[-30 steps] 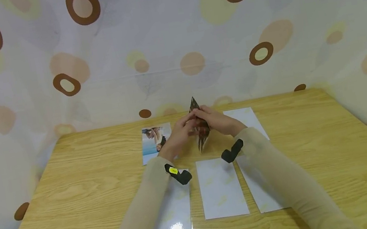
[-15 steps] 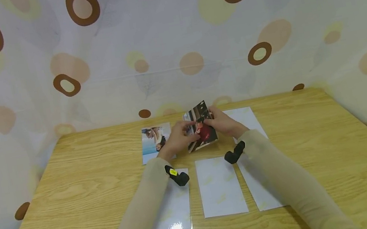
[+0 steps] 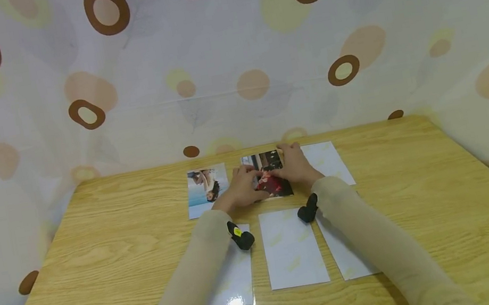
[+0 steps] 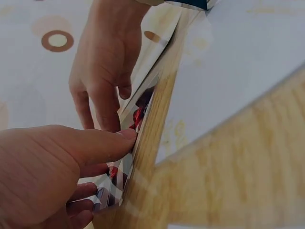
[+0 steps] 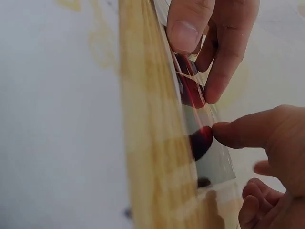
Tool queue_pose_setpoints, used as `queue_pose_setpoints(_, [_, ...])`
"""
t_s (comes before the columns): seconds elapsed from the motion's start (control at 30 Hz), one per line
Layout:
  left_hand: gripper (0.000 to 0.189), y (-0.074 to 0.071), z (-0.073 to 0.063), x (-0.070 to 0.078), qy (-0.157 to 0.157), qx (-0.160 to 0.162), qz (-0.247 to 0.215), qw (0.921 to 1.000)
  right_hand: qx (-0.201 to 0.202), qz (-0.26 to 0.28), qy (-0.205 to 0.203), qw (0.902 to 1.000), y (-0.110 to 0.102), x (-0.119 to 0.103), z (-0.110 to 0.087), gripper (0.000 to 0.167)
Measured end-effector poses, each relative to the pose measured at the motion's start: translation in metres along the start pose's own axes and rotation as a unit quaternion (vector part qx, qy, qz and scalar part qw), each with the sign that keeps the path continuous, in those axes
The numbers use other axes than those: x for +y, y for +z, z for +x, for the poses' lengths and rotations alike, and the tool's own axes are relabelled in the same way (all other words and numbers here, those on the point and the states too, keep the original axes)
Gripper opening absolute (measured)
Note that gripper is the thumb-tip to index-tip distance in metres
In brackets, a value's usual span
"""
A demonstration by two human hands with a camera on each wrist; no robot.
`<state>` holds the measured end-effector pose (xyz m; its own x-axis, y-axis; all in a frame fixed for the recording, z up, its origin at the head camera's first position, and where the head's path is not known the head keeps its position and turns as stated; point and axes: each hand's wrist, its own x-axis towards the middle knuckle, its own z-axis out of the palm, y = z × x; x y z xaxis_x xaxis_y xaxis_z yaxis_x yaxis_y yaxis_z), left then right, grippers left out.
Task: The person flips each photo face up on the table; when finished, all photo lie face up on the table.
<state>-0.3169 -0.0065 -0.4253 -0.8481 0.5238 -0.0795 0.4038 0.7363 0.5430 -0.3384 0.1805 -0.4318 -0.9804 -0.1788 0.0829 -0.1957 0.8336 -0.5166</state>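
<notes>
Across the wood-grain table [image 3: 114, 271], glossy white rect. cards [image 3: 293, 247] lie spaced; btwn one & a beach pic [image 3: 198, 199], the red-dark photo [image 3: 279, 186] lies flat, wood strip [image 3: 277, 204] off its near edge. L hand [image 3: 242, 187] & R hand [image 3: 296, 166] touch it, thumbs wide of fingers.

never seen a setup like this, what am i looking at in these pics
There's no machine here, just a person's bare left hand and right hand, with beige sleeves on the arms. The wide picture comes from a camera worn on the head, looking down; the two close-ups come from cameras worn on each wrist. On the wooden table lie a blue-toned photo and four white cards, some partly covered by the sleeves. Together the hands hold a red-and-dark photo, which looks flat or nearly flat.
</notes>
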Motion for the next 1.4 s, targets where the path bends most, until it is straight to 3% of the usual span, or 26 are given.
queue_pose_setpoints(0.2, [0.064,0.009,0.012,-0.010,0.014,0.000,0.015,0.9998,-0.002,-0.002,-0.021,0.9998,-0.002,0.002,-0.001,0.058])
queue_pose_setpoints(0.3, [0.062,0.008,0.009,-0.007,0.020,-0.003,0.029,0.9994,-0.008,0.007,-0.020,0.9998,-0.005,0.004,-0.004,0.051])
queue_pose_setpoints(0.33, [0.060,0.003,0.003,0.000,0.012,-0.012,0.027,0.9995,-0.010,0.009,-0.020,0.9997,-0.007,0.006,-0.005,0.049])
queue_pose_setpoints(0.5, [0.058,0.003,-0.003,0.003,0.016,0.000,0.035,0.9993,-0.041,0.048,-0.010,0.9980,-0.022,0.015,-0.011,0.043])
queue_pose_setpoints(0.73, [0.047,0.004,-0.004,0.000,0.023,0.014,-0.010,0.9996,-0.077,0.070,-0.020,0.9943,-0.041,0.031,-0.016,0.044])
queue_pose_setpoints(0.97, [0.035,0.007,0.000,0.000,0.041,0.073,-0.083,0.9930,-0.074,0.058,-0.034,0.9950,-0.053,0.048,-0.023,0.041])
queue_pose_setpoints(1.13, [0.032,0.010,0.007,0.010,0.049,0.093,-0.100,0.9894,-0.064,0.030,-0.018,0.9973,-0.060,0.059,-0.031,0.039])
queue_pose_setpoints(1.4, [0.036,0.017,0.022,0.040,0.053,0.063,-0.064,0.9945,-0.059,-0.005,0.004,0.9982,-0.074,0.074,-0.040,0.045])
